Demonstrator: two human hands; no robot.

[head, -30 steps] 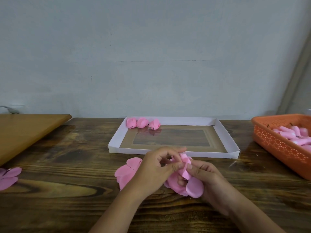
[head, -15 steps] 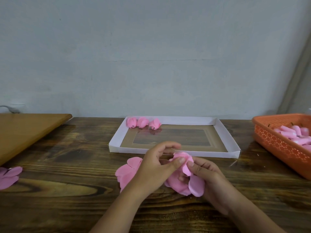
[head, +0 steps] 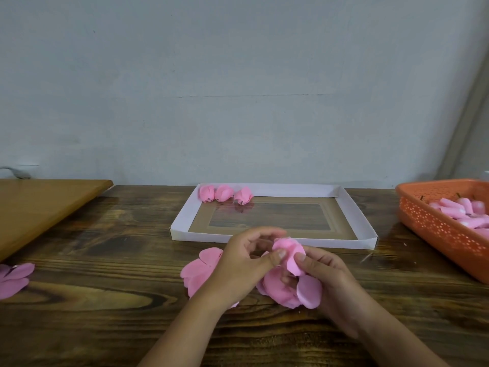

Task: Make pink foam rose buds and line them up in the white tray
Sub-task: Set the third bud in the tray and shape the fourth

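Both hands [head: 243,263] [head: 328,274] pinched the petal [head: 289,251]; I judged rolling tight, thumbs close, best.

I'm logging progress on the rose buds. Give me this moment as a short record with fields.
finished buds: three rose buds in the white tray, far-left corner
in work: both hands pinch a pink foam flower in front of the tray
left hand: thumb on the petals
right hand: holds the flower from the right
spare petals: flat cutout under the left hand
orange basket: pink pieces, right
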